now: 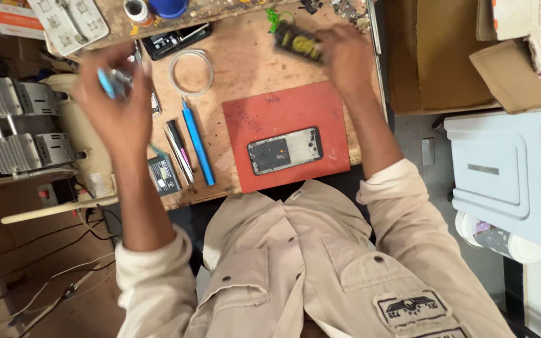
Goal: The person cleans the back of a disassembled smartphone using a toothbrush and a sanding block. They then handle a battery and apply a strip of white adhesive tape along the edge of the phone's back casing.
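Right hand (pixel 345 56) grips a dark part (pixel 297 42) at upper centre; left hand (pixel 111 100) clutches a blue tool (pixel 105 83); opened phone (pixel 285 150) lies below-left of the right hand, long axis near horizontal.

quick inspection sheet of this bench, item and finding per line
surface: worn wooden bench with a red mat on it
job's things: opened phone lies flat on the mat; left hand holds a blue-tipped tool; right hand holds a dark yellow-marked part, blurred
clutter: blue stick, dark pens, tape ring, small battery, white tray
hands: both raised over the bench, each closed on its item
cables: loose wires hang below the bench at left
surroundings: cardboard box, white case, metal heat sinks at left
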